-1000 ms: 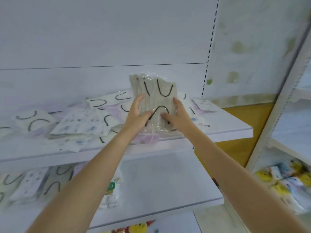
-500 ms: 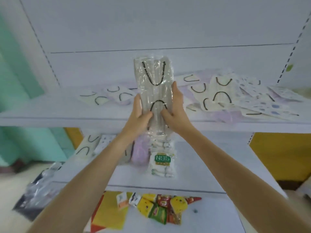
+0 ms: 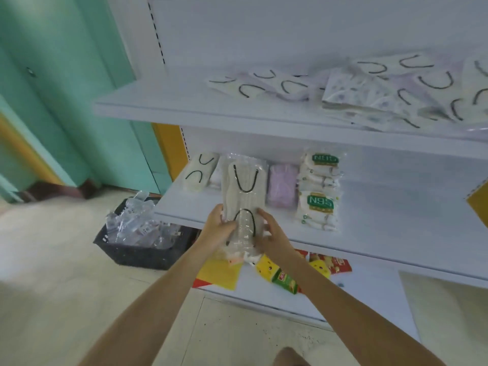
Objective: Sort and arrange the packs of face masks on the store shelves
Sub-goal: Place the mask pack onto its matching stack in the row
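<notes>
Mask pack (image 3: 243, 191) | left hand (image 3: 216, 228) and right hand (image 3: 272, 233) are gripping its lower end, fingers curled round | hovering upright before middle shelf (image 3: 396, 233)

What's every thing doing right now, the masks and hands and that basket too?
Mask pack: upright, held by both hands.
Left hand: grips the pack's left edge.
Right hand: grips its right edge.
Purple pack: resting on the middle shelf.
N95 packs: lined up beside the purple one.
Top-shelf packs: scattered, overlapping.
Black basket: on the floor, holding clear wrappers.

Two N95 packs (image 3: 320, 206); one basket (image 3: 140, 256)
</notes>
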Demonstrator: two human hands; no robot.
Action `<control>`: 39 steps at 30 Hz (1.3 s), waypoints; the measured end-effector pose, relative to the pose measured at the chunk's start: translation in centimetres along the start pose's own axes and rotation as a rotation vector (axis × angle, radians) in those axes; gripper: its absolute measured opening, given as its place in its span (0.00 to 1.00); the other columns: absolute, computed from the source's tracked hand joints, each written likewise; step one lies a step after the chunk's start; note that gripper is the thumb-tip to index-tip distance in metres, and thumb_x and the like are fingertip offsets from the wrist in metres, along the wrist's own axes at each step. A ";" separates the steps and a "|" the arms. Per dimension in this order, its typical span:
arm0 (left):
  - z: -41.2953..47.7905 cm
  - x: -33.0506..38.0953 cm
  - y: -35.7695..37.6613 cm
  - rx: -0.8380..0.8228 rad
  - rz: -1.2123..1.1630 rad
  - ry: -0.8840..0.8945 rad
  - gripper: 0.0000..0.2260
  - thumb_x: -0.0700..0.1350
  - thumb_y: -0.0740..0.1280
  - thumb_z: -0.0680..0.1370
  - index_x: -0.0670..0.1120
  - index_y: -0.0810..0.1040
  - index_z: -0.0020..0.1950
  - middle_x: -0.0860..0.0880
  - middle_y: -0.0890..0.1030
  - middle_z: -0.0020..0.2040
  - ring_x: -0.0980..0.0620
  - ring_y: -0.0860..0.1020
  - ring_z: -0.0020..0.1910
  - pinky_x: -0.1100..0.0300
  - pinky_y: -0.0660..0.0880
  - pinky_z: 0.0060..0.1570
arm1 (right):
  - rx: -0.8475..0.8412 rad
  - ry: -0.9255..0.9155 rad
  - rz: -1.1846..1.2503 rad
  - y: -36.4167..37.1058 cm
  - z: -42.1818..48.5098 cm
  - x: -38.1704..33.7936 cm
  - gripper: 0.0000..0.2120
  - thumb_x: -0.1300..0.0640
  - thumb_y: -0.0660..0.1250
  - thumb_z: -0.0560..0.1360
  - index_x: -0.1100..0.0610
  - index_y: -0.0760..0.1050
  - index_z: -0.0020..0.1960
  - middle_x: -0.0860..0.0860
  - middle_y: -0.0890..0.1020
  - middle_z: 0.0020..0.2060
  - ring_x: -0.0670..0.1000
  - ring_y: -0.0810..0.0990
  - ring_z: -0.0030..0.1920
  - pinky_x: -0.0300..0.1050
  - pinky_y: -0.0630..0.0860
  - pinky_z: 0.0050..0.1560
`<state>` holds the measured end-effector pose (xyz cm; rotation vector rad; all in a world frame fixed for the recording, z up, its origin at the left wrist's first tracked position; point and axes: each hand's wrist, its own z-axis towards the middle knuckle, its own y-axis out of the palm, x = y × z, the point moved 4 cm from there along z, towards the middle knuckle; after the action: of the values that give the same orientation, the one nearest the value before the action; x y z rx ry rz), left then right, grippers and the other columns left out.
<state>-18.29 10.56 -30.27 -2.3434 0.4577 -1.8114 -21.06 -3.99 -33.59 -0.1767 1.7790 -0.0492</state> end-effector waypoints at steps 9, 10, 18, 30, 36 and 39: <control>9.8 -2.0 2.3 -0.209 0.120 -0.058 0.12 0.32 0.59 0.74 0.42 0.75 0.53 0.41 0.78 0.45 0.46 0.78 0.43 0.56 0.74 0.42 | 0.224 0.155 -0.030 -1.5 9.1 3.0 0.25 0.72 0.58 0.75 0.56 0.64 0.69 0.54 0.74 0.55 0.55 0.76 0.44 0.46 0.74 0.36; 11.4 -2.4 2.7 -0.212 0.123 -0.059 0.14 0.32 0.59 0.73 0.41 0.75 0.55 0.41 0.79 0.48 0.45 0.78 0.47 0.54 0.75 0.47 | 0.230 0.160 -0.037 -1.8 10.6 3.6 0.25 0.71 0.58 0.75 0.56 0.64 0.69 0.55 0.73 0.58 0.56 0.76 0.46 0.46 0.74 0.37; 24.9 -3.7 5.0 -0.078 0.170 0.070 0.30 0.30 0.58 0.72 0.45 0.59 0.73 0.46 0.70 0.62 0.45 0.72 0.62 0.56 0.75 0.52 | 0.283 0.152 -0.056 -4.7 23.8 5.9 0.22 0.68 0.59 0.76 0.59 0.64 0.70 0.52 0.71 0.56 0.56 0.74 0.51 0.53 0.76 0.49; 33.4 -6.9 7.5 -0.031 0.592 0.037 0.16 0.39 0.60 0.77 0.39 0.70 0.64 0.40 0.62 0.70 0.37 0.60 0.68 0.47 0.62 0.68 | 0.199 0.077 -0.506 -5.2 31.7 8.0 0.18 0.67 0.62 0.74 0.64 0.73 0.63 0.61 0.77 0.60 0.59 0.75 0.60 0.46 0.70 0.57; 31.5 -6.1 6.8 0.021 0.555 0.122 0.19 0.38 0.59 0.78 0.40 0.66 0.69 0.40 0.60 0.72 0.39 0.60 0.69 0.50 0.62 0.67 | 0.192 0.046 -0.622 -5.1 30.3 7.0 0.22 0.65 0.62 0.74 0.63 0.67 0.67 0.61 0.68 0.66 0.61 0.69 0.65 0.50 0.66 0.65; 29.0 -5.0 5.2 0.025 0.563 0.168 0.20 0.40 0.59 0.79 0.41 0.63 0.71 0.41 0.60 0.72 0.40 0.60 0.69 0.52 0.61 0.66 | 0.174 0.048 -0.657 -5.1 27.5 5.0 0.25 0.63 0.60 0.78 0.61 0.60 0.73 0.59 0.61 0.71 0.58 0.64 0.69 0.46 0.61 0.67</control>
<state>7.70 5.20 -44.06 -1.7942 0.9908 -1.7113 5.15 -7.99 -43.64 -0.6297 1.6867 -0.6800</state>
